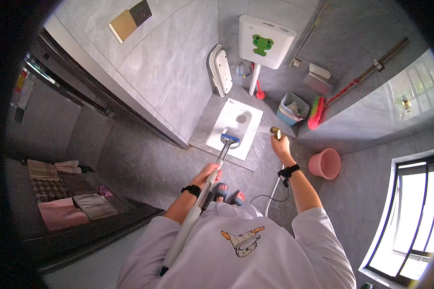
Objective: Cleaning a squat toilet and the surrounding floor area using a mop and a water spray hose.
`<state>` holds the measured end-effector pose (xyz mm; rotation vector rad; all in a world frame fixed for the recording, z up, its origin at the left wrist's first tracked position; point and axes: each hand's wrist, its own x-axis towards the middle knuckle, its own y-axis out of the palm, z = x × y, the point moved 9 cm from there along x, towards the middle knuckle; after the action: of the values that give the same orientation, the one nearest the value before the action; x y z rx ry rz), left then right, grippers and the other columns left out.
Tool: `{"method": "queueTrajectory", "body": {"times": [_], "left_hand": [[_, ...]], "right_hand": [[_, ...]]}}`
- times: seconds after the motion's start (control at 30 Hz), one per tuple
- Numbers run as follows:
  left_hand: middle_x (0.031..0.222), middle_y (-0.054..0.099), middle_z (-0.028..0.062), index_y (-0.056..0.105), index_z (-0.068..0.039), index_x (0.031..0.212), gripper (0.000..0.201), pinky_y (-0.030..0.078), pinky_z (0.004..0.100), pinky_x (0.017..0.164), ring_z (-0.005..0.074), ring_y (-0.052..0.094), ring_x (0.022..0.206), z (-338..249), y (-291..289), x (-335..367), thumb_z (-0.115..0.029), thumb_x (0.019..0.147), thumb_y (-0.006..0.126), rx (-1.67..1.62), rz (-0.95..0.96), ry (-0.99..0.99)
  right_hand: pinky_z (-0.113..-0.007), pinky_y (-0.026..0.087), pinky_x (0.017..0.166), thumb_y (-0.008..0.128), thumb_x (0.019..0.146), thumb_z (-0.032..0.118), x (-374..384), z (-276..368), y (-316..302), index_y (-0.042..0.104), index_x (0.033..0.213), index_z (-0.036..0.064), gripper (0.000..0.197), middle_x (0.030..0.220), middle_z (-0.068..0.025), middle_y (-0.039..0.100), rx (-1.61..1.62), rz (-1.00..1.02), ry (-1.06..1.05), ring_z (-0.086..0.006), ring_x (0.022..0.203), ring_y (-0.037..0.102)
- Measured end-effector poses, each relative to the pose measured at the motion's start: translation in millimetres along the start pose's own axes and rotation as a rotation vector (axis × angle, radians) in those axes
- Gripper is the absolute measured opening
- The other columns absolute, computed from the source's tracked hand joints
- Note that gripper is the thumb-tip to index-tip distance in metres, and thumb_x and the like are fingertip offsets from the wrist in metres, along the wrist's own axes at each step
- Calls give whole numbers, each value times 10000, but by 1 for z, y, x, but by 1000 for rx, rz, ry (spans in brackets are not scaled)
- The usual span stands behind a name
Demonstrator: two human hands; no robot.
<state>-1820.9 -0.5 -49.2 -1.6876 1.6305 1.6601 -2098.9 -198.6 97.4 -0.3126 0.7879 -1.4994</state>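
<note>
Blue brush (230,138) sits by the squat toilet's (254,117) near edge; left hand (205,175) grips its pole (223,155), right hand (281,145) a sprayer (276,132).

You wear a loose, pale lavender-white fabric T-shirt (284,260) filling six o'clock, its short, wide sleeves ending at seven and between four and five. A black-outlined white cartoon print with orange tips (246,244) marks its front near half past five. At seven, behind your left hand (205,175), sits a black wristband (191,190); at four, behind your right hand (281,146), a second black strap (288,170), with a thin black cable (274,199) curving below. Toward six, you wear dark grey open-toed slip-on sandals (221,193).
</note>
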Motion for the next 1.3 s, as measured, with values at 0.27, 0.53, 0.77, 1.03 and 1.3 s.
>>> {"method": "queueTrajectory", "body": {"times": [0.27, 0.53, 0.77, 1.03, 1.3], "left_hand": [[640, 518, 55, 447, -61, 824, 213, 381, 245, 399, 135, 479, 465, 1, -3, 2, -268, 872, 455, -52, -23, -8], [804, 507, 72, 426, -26, 986, 220, 411, 200, 463, 84, 518, 593, -1, -1, 1, -178, 859, 523, -56, 43, -45], [836, 502, 84, 418, -20, 985, 223, 410, 200, 467, 85, 521, 598, 1, -6, 6, -170, 859, 524, -108, 62, -86], [818, 506, 82, 410, -10, 984, 220, 413, 201, 468, 86, 521, 591, 2, 1, 3, -160, 861, 514, -137, 37, -121], [796, 500, 78, 407, -1, 989, 221, 421, 203, 457, 88, 512, 594, -11, 6, -3, -148, 863, 515, -189, -32, -82]], "right_hand": [[-427, 475, 718, 559, 738, 317, -7, 3, -4, 616, 834, -35, 370, 772, -248, 624, -24, -47, 1, -394, 802, 622], [-401, 453, 592, 555, 735, 277, -3, -11, 0, 550, 693, -72, 351, 590, -197, 566, -24, -75, -36, -249, 624, 616], [-396, 459, 607, 563, 738, 286, -11, 0, -2, 559, 728, -76, 362, 620, -201, 584, 12, -61, 3, -249, 640, 619], [-395, 461, 617, 568, 731, 293, -9, -6, 1, 565, 737, -76, 369, 637, -199, 595, -24, -61, -6, -262, 656, 625], [-398, 465, 615, 569, 723, 283, -19, -3, 4, 566, 723, -81, 364, 636, -213, 596, 39, -21, -18, -284, 654, 633]]}}
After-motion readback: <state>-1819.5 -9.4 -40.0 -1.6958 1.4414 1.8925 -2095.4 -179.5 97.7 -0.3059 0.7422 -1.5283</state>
